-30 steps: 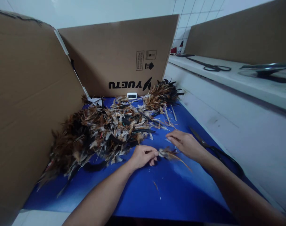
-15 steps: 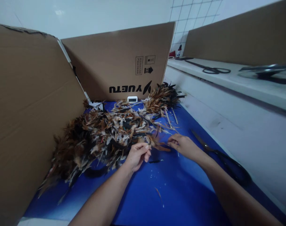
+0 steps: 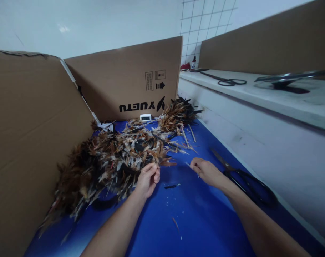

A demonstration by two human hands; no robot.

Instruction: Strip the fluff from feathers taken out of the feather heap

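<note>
A large pile of brown, black and white feathers [image 3: 116, 153] covers the left and middle of the blue table [image 3: 189, 217]. My left hand [image 3: 149, 178] is at the pile's right edge, its fingers pinched on a brown feather [image 3: 164, 160] that points right. My right hand [image 3: 205, 171] is apart from it on the right, fingers closed round a thin pale strand [image 3: 188, 165] whose end sticks out to the left. Black-handled scissors [image 3: 242, 176] lie right of my right hand. A small black piece [image 3: 171, 186] and a loose feather [image 3: 175, 225] lie between my forearms.
Cardboard panels [image 3: 119, 78] wall the table's left and back. A bundle of feathers [image 3: 178, 110] and a white digital display [image 3: 145, 117] lie at the back. On the white ledge [image 3: 285, 100] at right are another pair of scissors [image 3: 229, 81] and a small bottle [image 3: 193, 63].
The camera view has shifted slightly. My hands are farther apart, and a pale strand now shows at my right fingers. My left hand stays pinched by the pile.
</note>
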